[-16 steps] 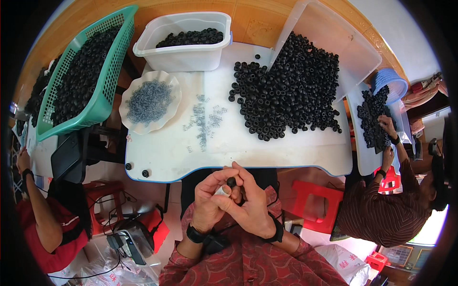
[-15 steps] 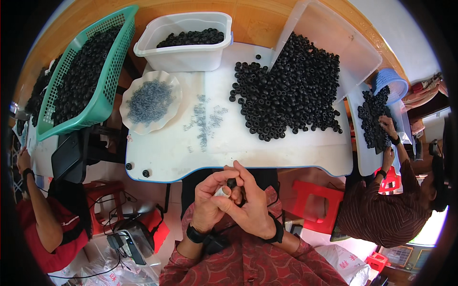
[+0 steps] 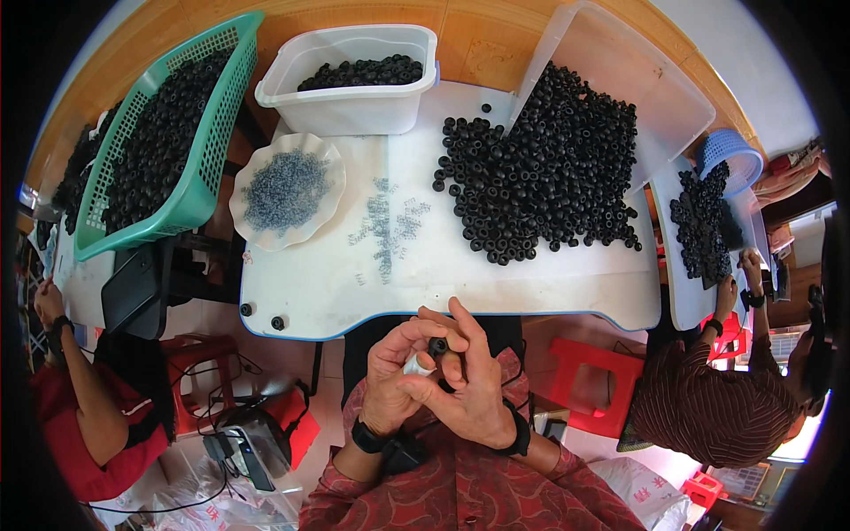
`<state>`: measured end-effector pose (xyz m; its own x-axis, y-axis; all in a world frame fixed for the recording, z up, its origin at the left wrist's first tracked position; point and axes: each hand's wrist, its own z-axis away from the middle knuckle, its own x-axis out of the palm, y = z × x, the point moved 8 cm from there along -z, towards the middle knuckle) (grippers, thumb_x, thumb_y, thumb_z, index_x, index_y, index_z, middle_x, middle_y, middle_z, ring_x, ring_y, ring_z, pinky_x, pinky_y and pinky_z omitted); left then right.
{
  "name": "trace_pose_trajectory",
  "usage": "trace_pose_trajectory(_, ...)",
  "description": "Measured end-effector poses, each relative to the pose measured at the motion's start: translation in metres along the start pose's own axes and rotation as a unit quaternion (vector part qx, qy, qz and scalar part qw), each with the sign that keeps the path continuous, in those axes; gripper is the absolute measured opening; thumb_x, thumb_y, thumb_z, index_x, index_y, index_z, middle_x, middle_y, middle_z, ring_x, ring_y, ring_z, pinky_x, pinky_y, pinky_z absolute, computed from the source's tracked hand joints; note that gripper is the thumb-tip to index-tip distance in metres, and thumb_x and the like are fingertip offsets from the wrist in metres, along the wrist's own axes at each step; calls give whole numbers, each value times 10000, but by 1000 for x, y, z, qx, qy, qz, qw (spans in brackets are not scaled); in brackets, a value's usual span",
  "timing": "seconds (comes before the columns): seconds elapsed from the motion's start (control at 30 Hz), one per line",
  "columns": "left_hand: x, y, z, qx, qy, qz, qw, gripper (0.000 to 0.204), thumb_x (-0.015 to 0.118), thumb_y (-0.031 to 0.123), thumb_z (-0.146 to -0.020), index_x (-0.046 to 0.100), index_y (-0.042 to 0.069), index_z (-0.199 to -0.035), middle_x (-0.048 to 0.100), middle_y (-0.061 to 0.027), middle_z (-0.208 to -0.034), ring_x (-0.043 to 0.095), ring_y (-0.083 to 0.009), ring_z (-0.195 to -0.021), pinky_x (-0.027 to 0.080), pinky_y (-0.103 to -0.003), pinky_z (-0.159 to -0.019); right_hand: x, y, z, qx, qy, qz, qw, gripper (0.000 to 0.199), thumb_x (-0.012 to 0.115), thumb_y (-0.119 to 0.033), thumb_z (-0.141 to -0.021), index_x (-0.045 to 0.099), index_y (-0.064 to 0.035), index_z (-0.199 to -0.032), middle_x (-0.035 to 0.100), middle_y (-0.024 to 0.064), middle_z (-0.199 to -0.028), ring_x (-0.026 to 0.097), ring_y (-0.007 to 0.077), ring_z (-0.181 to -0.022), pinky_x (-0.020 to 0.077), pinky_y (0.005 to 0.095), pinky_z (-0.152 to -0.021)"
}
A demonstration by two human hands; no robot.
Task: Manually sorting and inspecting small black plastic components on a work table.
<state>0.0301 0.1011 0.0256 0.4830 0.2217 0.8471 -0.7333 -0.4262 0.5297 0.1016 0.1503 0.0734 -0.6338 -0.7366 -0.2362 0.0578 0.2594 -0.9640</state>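
Observation:
Above my lap, at the table's front edge, my two hands are close together. My left hand point(image 3: 392, 376) is closed on a small black ring-shaped bead point(image 3: 437, 347), pinched near the fingertips. A white wrap point(image 3: 418, 365) covers part of a finger or thumb beside it. My right hand point(image 3: 475, 398) is against the left, its index finger stretched up past the bead and its thumb reaching across; I see nothing gripped in it. Beyond, a heap of similar black beads point(image 3: 540, 177) lies on the white table point(image 3: 425, 296). Small clear pieces point(image 3: 385, 226) are scattered left of the heap.
A scalloped plate point(image 3: 336, 181) of clear pieces stands left. Behind are a white tub point(image 3: 350, 113) and a tipped clear bin point(image 3: 664, 106). A green basket point(image 3: 199, 199) of beads is far left. Two people sit at either side; a red stool point(image 3: 595, 385) stands right.
My right fingers have spread a little away from the black bead, which shows more plainly now. The person at right has drawn their hands back from the bead pile. The view has shifted slightly.

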Motion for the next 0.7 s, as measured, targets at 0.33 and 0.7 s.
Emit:
trace_pose_trajectory(0.33, -1, -4, 0, 21, 5, -60, 998, 495, 725, 287, -866, 581, -61, -1188, 640, -176, -1069, 630, -155, -771, 571, -290, -724, 0, 18, 0, 28, 9, -75, 997, 766, 782, -188, -838, 326, 30, -1414, 551, 219, -1329, 613, 249, -1128, 493, 316, -928)
trace_pose_trajectory(0.7, -5, -5, -5, 24, 37, -72, 996, 549, 722, 376, -848, 577, -63, -1144, 620, -122, -1023, 556, -104, -749, 537, -261, -710, -2, 23, -6, 15, 69, 4, 998, 716, 864, -203, -752, 474, 19, -1310, 508, -27, -847, 446, 21, -676, 408, 158, -611)
